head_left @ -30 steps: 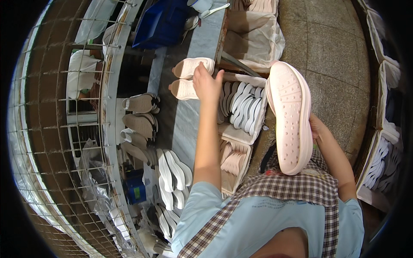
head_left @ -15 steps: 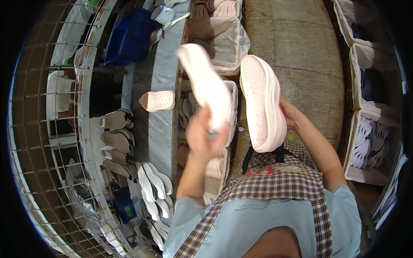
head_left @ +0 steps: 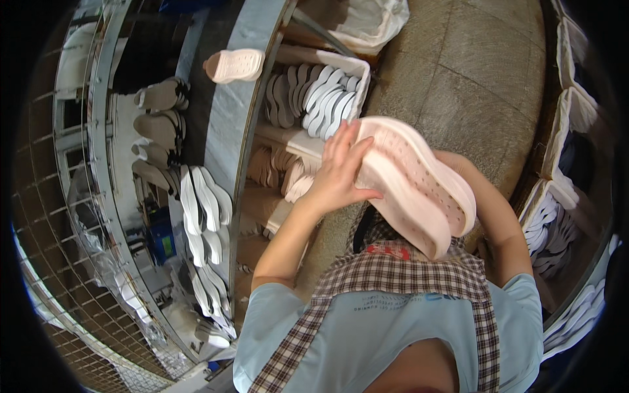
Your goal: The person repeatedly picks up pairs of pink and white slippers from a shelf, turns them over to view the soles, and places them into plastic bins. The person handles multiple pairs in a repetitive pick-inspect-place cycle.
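Just to 3 o'clock of centre, the pink soles [head_left: 416, 180] are held together. The left hand [head_left: 341, 171] clasps one end, fingers slightly spread, thumb apart. The right hand [head_left: 451, 161] is mostly hidden behind; I cannot tell its fingers. The apron [head_left: 393, 274] bears red print [head_left: 386, 251] at 4 o'clock, the shirt [head_left: 367, 334] dark lettering [head_left: 398, 302] at 5.

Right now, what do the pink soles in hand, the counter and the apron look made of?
Pink soles: probably moulded foam or rubber, matte, with rounded rims and regular dimples. Counter: smooth, grey-veined, perhaps marble or printed laminate. Apron: apparently matte cloth, checked and draping.
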Demonstrator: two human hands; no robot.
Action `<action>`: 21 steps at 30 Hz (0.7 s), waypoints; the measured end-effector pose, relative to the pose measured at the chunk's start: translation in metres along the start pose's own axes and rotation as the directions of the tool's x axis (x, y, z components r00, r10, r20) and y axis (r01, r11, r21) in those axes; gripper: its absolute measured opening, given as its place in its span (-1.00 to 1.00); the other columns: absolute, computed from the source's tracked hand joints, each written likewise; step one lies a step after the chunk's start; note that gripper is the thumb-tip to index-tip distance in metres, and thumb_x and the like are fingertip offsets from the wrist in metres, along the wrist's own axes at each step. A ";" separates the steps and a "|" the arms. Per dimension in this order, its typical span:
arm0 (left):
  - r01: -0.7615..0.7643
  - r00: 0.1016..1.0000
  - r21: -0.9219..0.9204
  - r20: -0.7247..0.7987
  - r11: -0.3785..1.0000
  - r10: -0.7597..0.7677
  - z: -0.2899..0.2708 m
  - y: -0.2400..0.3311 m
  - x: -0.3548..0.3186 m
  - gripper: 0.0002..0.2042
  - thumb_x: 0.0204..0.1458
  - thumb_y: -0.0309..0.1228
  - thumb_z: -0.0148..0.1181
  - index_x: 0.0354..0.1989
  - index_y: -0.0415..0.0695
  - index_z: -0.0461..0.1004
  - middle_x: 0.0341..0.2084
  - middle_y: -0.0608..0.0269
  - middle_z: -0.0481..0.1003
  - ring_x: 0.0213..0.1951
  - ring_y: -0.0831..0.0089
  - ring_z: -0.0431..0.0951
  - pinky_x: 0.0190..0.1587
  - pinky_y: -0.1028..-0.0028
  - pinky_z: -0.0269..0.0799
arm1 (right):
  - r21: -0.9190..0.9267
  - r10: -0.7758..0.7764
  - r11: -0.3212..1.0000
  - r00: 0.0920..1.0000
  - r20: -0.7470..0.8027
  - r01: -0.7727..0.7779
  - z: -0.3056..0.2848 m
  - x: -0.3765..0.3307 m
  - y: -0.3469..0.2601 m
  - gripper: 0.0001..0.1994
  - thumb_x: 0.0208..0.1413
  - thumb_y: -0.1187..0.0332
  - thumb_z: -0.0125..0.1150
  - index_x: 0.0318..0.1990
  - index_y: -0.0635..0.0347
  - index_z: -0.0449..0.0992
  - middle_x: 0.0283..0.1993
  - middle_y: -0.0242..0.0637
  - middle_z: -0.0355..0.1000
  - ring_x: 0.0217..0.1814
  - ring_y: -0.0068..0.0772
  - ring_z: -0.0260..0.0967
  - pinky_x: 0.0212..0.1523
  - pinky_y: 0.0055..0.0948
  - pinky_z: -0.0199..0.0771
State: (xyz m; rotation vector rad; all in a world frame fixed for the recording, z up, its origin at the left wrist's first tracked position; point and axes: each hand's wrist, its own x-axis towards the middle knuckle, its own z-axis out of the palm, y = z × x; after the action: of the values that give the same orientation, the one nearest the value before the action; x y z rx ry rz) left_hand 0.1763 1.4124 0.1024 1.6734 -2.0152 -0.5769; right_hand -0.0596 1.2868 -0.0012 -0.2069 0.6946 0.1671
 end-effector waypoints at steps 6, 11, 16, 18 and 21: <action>0.131 0.988 0.033 0.077 0.991 -0.133 0.035 -0.030 -0.083 -0.42 -0.46 -0.22 0.46 -0.12 0.00 0.44 0.21 0.20 0.18 0.30 0.08 0.00 0.23 0.01 -0.06 | -0.033 0.197 0.980 0.980 -0.012 -0.197 0.029 0.023 0.039 -0.61 0.09 0.21 0.16 -0.05 0.36 0.46 -0.13 -0.08 0.50 -0.27 -0.39 0.53 -0.24 -0.39 0.59; 0.058 0.994 -0.032 0.096 0.998 -0.054 0.011 -0.048 -0.150 -0.60 -0.39 -0.25 0.38 -0.26 0.01 0.49 0.05 0.37 0.36 0.22 0.22 0.19 0.19 0.06 -0.05 | -0.037 0.354 0.933 0.933 -0.071 -0.357 0.039 0.064 0.073 -0.59 0.12 0.19 0.13 0.02 0.31 0.42 -0.08 -0.10 0.47 -0.23 -0.43 0.52 -0.20 -0.37 0.57; 0.094 0.995 -0.072 0.048 0.993 -0.091 -0.018 -0.068 -0.190 -0.64 -0.32 -0.16 0.34 -0.31 0.01 0.48 0.06 0.32 0.32 0.22 0.21 0.18 0.20 0.01 -0.09 | -0.324 0.519 0.815 0.854 0.042 -0.480 0.035 0.166 0.110 -0.52 0.12 0.10 0.12 0.10 0.22 0.37 0.07 -0.21 0.39 -0.01 -0.52 0.40 0.03 -0.43 0.41; 0.150 0.984 -0.145 0.113 0.978 -0.135 -0.011 -0.079 -0.200 -0.66 -0.30 -0.19 0.35 -0.32 -0.03 0.48 0.09 0.26 0.30 0.22 0.12 0.17 0.20 0.02 -0.05 | -0.358 0.500 0.828 0.857 0.126 -0.431 0.037 0.199 0.137 -0.51 0.09 0.11 0.15 0.10 0.22 0.37 0.08 -0.28 0.40 -0.01 -0.52 0.40 0.02 -0.46 0.41; 0.189 0.963 -0.206 0.230 0.960 -0.140 -0.002 -0.096 -0.235 -0.46 -0.27 -0.19 0.39 -0.08 -0.09 0.35 0.15 0.13 0.21 0.25 0.06 0.10 0.23 0.06 -0.03 | -0.374 0.522 0.805 0.849 0.082 -0.459 0.047 0.233 0.179 -0.53 0.06 0.16 0.20 0.10 0.15 0.39 0.10 -0.36 0.38 0.00 -0.54 0.39 0.01 -0.50 0.40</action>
State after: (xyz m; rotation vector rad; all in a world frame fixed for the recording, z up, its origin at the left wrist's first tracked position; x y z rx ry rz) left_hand 0.2910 1.6266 0.0291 1.7088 -1.8756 -1.0462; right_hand 0.1063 1.4910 -0.1411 -0.3369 0.5185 0.8083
